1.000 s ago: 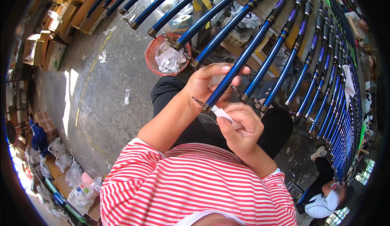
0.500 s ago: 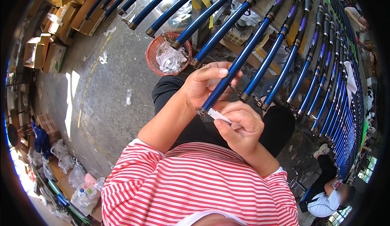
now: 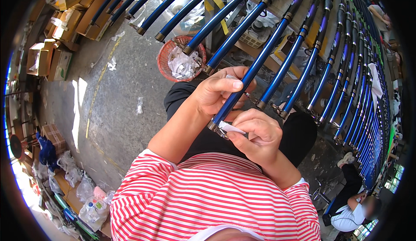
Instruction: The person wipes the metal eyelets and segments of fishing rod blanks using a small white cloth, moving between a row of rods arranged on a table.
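The left hand (image 3: pixel 212 94) is curled round a blue rod (image 3: pixel 264 52), thumb laid along its upper side and fingers wrapping beneath, partly hidden. Just beside it, the right hand (image 3: pixel 260 135) is half closed, thumb and forefinger pinching a small white slip (image 3: pixel 233 128) whose edge touches the rod near its metal-collared lower end. A metal ring guide (image 3: pixel 220 131) sits at that end, in front of the person's striped shirt (image 3: pixel 212 184).

A second ago the guide pointed out to the left; now it lies on the lower right, so the rod has turned in the left hand, its end a little lower. Both hands keep the same grips.

More blue rods (image 3: pixel 277 83) fan out on both sides. Past the left hand, a red plastic basket (image 3: pixel 162 63) stands on the concrete floor (image 3: pixel 117 111), holding crumpled white plastic and small scraps. Farther off at the upper left, cardboard boxes (image 3: pixel 89 9) are piled up, one open carton (image 3: pixel 40 59) facing the floor. At the lower right is another person (image 3: pixel 346 218) in a white top.
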Demonstrator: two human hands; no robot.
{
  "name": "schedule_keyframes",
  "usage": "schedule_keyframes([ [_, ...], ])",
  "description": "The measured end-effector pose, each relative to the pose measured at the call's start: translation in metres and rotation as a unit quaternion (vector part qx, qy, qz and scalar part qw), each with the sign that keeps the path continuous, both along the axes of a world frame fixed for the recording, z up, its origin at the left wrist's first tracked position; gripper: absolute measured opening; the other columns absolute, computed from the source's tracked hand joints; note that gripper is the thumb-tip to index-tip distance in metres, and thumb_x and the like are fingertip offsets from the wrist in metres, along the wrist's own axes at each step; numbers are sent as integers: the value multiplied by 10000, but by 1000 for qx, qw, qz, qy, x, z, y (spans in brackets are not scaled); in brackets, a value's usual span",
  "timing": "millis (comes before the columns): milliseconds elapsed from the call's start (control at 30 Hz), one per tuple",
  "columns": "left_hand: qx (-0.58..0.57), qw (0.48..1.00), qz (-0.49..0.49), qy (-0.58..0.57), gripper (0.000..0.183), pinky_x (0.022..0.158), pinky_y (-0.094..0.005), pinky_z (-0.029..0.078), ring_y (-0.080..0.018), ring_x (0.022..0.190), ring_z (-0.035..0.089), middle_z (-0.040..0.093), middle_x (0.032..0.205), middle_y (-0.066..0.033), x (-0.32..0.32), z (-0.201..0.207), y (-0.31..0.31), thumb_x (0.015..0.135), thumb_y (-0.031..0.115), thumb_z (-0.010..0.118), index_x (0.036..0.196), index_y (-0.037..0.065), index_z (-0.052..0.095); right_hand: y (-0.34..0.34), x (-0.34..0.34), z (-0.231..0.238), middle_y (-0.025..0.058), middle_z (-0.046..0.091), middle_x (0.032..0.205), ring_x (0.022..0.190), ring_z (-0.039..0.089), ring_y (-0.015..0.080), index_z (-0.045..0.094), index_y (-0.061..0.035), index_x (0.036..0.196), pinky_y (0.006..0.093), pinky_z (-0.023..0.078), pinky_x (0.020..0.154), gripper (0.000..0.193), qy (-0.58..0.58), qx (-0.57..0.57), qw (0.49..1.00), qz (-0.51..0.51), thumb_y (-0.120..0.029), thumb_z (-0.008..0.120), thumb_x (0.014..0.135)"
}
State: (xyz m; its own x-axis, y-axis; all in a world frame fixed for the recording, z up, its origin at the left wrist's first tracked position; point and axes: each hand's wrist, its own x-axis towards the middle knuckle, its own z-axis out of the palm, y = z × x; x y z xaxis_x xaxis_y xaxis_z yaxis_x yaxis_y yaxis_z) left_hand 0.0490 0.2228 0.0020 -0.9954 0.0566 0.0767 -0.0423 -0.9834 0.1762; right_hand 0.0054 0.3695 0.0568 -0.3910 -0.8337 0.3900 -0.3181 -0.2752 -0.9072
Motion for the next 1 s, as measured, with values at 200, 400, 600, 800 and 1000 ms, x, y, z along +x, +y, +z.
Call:
schedule_keyframes([
  [200,-15,1000,-18,-9,311,392,-165,355,-55,495,384,396,758,-52,2,1,-2,709,111,692,888,4,460,1,-1,7,128,620,769,646,610,162,600,6,762,218,448,521,108,12,15,1000,6,5,701,723],
  [400,-45,998,1,-36,345,408,-172,294,-26,483,355,440,707,-9,-4,4,-5,797,199,631,1005,-47,508,24,-4,11,139,622,806,777,663,249,604,-1,812,277,538,627,142,54,-46,997,-36,29,699,710],
  [600,102,994,15,32,421,417,-204,315,-87,497,372,557,910,-112,-33,3,0,877,167,506,1207,-74,405,63,-20,3,129,605,835,783,664,259,606,-14,838,288,555,645,214,79,-106,989,-72,69,708,669],
  [800,-2,995,-36,-88,174,365,-178,267,-49,443,360,500,687,-19,-60,-33,17,903,183,490,921,15,533,90,-47,-16,144,584,834,750,648,250,575,-8,867,319,555,655,186,62,-156,972,-165,67,655,718],
  [1000,-71,987,-28,-139,316,365,-168,262,-26,441,361,578,754,-35,-98,-3,84,904,309,523,967,1,551,108,-59,-34,145,610,800,723,645,232,605,1,807,290,530,623,173,13,-184,959,-216,74,689,675],
])
